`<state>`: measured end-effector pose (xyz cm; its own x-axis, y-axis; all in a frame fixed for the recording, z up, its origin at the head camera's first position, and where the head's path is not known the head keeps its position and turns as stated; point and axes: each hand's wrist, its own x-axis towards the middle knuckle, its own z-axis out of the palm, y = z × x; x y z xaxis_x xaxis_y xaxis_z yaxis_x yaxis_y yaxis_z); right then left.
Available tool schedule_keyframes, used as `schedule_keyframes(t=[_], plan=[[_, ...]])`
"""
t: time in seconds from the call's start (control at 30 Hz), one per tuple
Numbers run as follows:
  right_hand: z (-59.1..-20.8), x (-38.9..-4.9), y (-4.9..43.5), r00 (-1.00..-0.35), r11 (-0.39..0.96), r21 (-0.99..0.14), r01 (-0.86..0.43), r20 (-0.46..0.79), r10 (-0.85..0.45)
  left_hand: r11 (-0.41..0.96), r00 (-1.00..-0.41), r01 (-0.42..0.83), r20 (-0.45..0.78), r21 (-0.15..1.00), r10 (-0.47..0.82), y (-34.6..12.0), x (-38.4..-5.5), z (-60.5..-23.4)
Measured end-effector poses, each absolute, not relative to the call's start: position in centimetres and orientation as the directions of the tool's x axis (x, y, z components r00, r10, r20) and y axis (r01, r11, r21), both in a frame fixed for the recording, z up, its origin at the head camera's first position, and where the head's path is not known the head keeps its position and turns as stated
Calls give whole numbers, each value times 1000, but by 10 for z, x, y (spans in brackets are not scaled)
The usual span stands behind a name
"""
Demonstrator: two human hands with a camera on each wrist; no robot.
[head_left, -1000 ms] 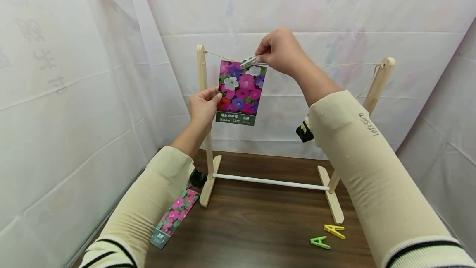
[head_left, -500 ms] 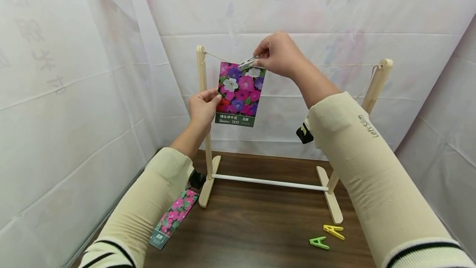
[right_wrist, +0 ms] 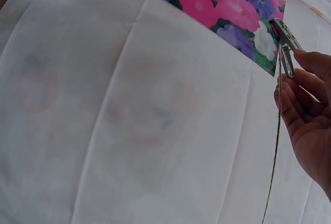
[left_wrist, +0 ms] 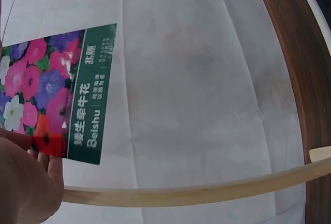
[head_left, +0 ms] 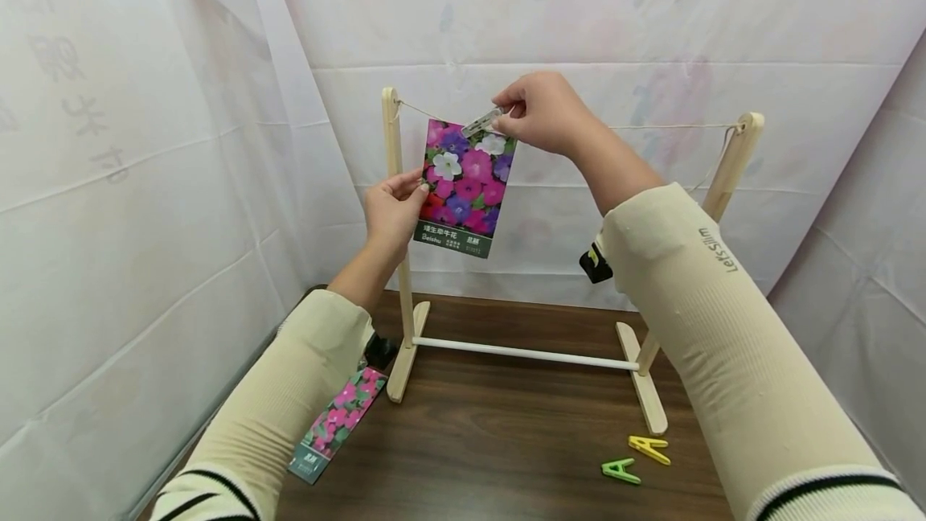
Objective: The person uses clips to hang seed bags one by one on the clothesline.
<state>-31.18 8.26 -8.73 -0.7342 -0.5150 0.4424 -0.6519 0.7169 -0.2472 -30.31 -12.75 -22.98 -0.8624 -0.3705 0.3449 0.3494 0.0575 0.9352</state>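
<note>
My left hand (head_left: 394, 211) pinches the left edge of a flower seed packet (head_left: 466, 187), printed with pink, purple and white blooms above a dark green band. The packet hangs upright, its top edge at the string (head_left: 673, 127). Above it, my right hand (head_left: 546, 115) pinches a silvery grey clothespin (head_left: 481, 122) slanted across the top edge. The right wrist view shows the tip of this clothespin (right_wrist: 284, 32) over the packet's edge, with the string (right_wrist: 275, 157) running down beside the fingers. In the left wrist view, the left thumb and fingers (left_wrist: 44, 164) hold the packet near its red flower.
The string spans a wooden stand, between its left post (head_left: 394, 143) and right post (head_left: 738, 151). A white rod (head_left: 521, 354) joins the feet. Yellow (head_left: 649, 449) and green (head_left: 620, 470) clothespins lie on the table at right. Another flower packet (head_left: 340, 424) lies partly behind the left sleeve.
My right hand has come down slightly, and the clothespin has turned so it looks narrower. The packet's lower edge has dropped and swung a little left. My left hand keeps its hold.
</note>
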Motion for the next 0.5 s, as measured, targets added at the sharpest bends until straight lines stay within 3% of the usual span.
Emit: schedule_keyframes(t=[0.3,0.5], plan=[[-92,-313,91,-713,722,-204,-662,469,-521,248,-842,357,426,900,-331,-134,-296,-232],[-97,-308,102,-691,717,-205,-667,531,-491,409,-777,376,524,831,-349,-135,-289,-235]])
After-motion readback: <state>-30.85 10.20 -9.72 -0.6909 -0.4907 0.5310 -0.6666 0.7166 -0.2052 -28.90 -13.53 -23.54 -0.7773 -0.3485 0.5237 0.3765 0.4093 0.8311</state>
